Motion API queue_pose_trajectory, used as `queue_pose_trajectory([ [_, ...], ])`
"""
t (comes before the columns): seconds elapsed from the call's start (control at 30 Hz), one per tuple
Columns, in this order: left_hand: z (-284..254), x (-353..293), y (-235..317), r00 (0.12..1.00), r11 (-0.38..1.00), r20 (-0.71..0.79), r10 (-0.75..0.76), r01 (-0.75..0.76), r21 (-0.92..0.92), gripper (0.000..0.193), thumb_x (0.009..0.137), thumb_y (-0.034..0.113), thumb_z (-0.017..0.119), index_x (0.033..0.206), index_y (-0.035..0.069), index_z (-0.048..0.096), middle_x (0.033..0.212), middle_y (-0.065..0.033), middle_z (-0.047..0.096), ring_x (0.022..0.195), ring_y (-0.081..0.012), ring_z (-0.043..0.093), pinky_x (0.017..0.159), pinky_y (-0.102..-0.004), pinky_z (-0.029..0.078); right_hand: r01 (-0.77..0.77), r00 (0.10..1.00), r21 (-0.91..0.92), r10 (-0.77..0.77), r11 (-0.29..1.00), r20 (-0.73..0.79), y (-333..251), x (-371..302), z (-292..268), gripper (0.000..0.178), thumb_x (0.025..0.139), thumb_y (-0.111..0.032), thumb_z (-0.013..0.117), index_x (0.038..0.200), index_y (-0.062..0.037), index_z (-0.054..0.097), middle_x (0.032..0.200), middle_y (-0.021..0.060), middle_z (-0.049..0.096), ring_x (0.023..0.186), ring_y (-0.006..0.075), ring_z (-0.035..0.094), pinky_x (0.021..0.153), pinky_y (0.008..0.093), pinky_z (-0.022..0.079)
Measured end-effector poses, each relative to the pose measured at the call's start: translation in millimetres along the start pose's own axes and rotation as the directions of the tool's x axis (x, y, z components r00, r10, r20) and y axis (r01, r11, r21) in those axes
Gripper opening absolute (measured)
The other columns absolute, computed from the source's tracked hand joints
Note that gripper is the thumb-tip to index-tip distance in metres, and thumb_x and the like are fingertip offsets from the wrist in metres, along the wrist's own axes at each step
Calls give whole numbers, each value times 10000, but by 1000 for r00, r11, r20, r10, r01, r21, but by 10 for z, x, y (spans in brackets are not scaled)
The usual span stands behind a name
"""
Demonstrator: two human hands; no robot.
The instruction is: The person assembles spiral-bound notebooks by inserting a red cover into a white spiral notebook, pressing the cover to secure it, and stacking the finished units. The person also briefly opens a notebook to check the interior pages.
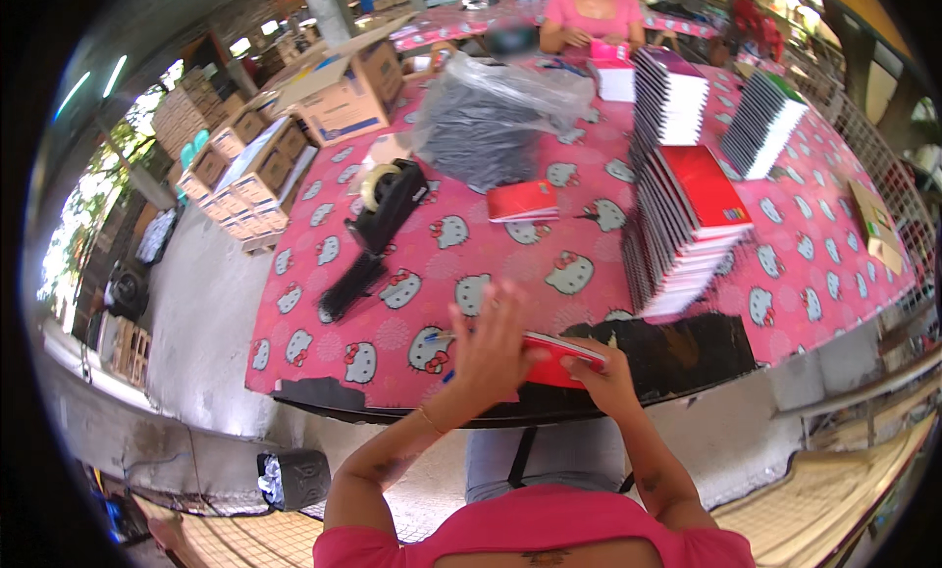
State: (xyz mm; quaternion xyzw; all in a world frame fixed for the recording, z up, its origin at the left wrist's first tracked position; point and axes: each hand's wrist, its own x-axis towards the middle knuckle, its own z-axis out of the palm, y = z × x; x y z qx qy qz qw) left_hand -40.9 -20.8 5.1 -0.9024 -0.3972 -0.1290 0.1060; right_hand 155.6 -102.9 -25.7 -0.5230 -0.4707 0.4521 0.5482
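Note:
A red notebook (551, 370) is held low over the near edge of the table. My right hand (605, 380) grips its right end, thumb on the red cover. My left hand (489, 357) is at the notebook's left end, fingers stretched out and slightly blurred. Beside that hand, the tip of a blue pen-like item (438, 337) shows. Ahead lies another red notebook (522, 201), flat on the cloth. To the right stands a tall stack of red spiral notebooks (699, 190).
Left on the pink patterned tablecloth (520, 259) sit a black tape dispenser (392, 207) and a dark brush-like item (353, 285). Behind are a plastic-wrapped dark bundle (481, 127), more notebook stacks (670, 95) and cardboard boxes (348, 92). Across the table, a person (593, 17) handles something pink.

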Motion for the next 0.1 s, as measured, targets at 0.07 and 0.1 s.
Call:
queue_pose_trajectory([
  [0.07, 71, -211, 201, 980, 996, 183, 76, -67, -53, 838, 959, 610, 443, 1522, -1, 337, 1584, -230, 311, 1480, -427, 252, 1135, -703, 22, -29, 998, 90, 34, 996, -57, -30, 40, -65, 261, 925, -84, 687, 1178, -25, 714, 1040, 76, 730, 910, 135, 649, 874, 299, 524],
  [0.1, 45, -82, 123, 986, 997, 151, 70, -67, -27, 838, 959, 610, 443, 1522, -1, 337, 1584, -230, 311, 1480, -427, 252, 1135, -703, 22, 73, 997, 74, -71, 995, -29, -2, 52, -116, 255, 942, -71, 656, 1189, -44, 714, 1071, 83, 730, 982, 152, 656, 932, 296, 506],
])
